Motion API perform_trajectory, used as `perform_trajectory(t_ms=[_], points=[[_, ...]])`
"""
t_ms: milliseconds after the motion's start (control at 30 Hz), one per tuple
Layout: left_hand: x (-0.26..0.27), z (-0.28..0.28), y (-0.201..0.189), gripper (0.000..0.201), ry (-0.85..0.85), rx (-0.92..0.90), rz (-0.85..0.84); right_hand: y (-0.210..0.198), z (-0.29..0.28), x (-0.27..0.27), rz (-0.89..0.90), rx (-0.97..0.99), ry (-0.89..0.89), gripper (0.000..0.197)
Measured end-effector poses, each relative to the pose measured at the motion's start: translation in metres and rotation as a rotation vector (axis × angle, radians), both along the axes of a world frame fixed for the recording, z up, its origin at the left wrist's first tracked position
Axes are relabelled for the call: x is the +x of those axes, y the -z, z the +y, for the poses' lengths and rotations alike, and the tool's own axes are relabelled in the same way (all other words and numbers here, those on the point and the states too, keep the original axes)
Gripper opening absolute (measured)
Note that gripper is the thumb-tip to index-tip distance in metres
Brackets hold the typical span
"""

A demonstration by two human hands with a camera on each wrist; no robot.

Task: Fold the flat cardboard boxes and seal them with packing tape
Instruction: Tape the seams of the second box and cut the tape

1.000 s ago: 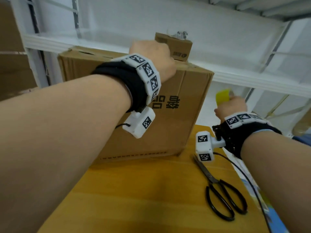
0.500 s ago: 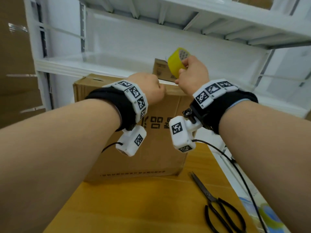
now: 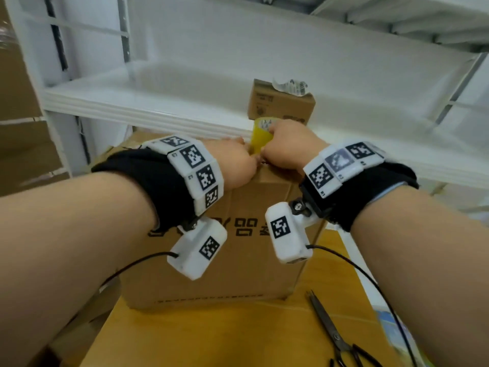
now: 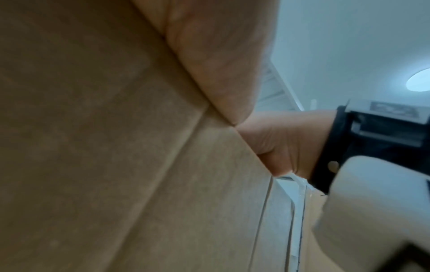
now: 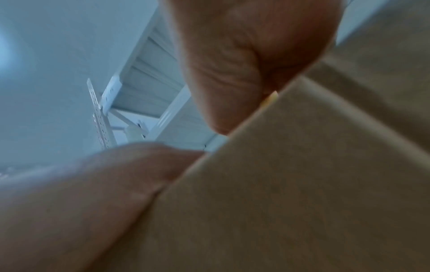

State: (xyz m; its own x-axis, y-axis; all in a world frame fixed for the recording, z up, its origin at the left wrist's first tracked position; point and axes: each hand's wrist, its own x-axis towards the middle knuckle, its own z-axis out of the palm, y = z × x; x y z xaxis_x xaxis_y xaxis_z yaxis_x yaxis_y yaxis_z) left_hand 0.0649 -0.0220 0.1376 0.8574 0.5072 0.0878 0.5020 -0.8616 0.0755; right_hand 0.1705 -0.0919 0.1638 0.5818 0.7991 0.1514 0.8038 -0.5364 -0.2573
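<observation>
Head view first: my right hand (image 3: pixel 284 144) has come down from where it was half a second ago, when it held the yellow tape roll (image 3: pixel 260 137) up in the air above the box. Now the roll sits right at the top near edge of the cardboard box (image 3: pixel 238 260), fingers wrapped round it. My left hand (image 3: pixel 232 165) stays on that same top edge, touching the roll's side; looks like it's pinning the tape end, but I can't tell how its fingers are set from here. So I'd say we've gone from fetching the tape to actually starting the seal. The box stands folded on the worktop (image 3: pixel 211 337), scissors (image 3: pixel 341 337) lying untouched off to the right, and a small carton (image 3: pixel 280 104) sits on the white shelf (image 3: pixel 148 102) behind.

Left wrist view: mostly blurry cardboard, my palm pressed against the box edge, the other wrist just beyond. Fingers are out of sight.

Right wrist view: same story, palm heel on the box with a tiny yellow sliver of tape peeking out at the edge. Next up is probably pulling the strip along the seam.
</observation>
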Motion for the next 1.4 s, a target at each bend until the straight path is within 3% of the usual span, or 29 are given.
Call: perform_trajectory(t_ms=[133,800,867,933,1000,1067,1267,1400], points=[[-0.011,0.012,0.0,0.046,0.046,-0.054,-0.026,0.007,0.004,-0.011,-0.028,0.015,0.065,0.042],[-0.03,0.019,-0.009,0.059,0.029,-0.244,0.028,-0.019,-0.002,-0.027,0.269,-0.193,0.164,0.044],[-0.045,0.031,-0.011,0.061,-0.054,-0.23,0.095,-0.02,0.002,-0.026,0.233,-0.257,0.2,0.045],[-0.065,0.047,-0.015,0.068,-0.289,-0.255,0.154,-0.024,0.006,-0.025,0.214,-0.323,0.245,0.049],[-0.082,0.06,-0.024,0.083,-0.591,-0.389,0.183,-0.028,0.011,-0.027,0.237,-0.356,0.284,0.054],[-0.086,0.072,-0.031,0.096,-0.726,-0.562,0.163,-0.031,0.014,-0.03,0.261,-0.371,0.31,0.055],[-0.04,0.089,-0.035,0.097,-0.676,-0.607,0.097,-0.038,0.011,-0.013,0.344,-0.416,0.426,0.058],[-0.025,0.089,-0.038,0.092,-0.663,-0.61,0.106,-0.04,0.009,0.004,0.414,-0.427,0.401,0.055]])
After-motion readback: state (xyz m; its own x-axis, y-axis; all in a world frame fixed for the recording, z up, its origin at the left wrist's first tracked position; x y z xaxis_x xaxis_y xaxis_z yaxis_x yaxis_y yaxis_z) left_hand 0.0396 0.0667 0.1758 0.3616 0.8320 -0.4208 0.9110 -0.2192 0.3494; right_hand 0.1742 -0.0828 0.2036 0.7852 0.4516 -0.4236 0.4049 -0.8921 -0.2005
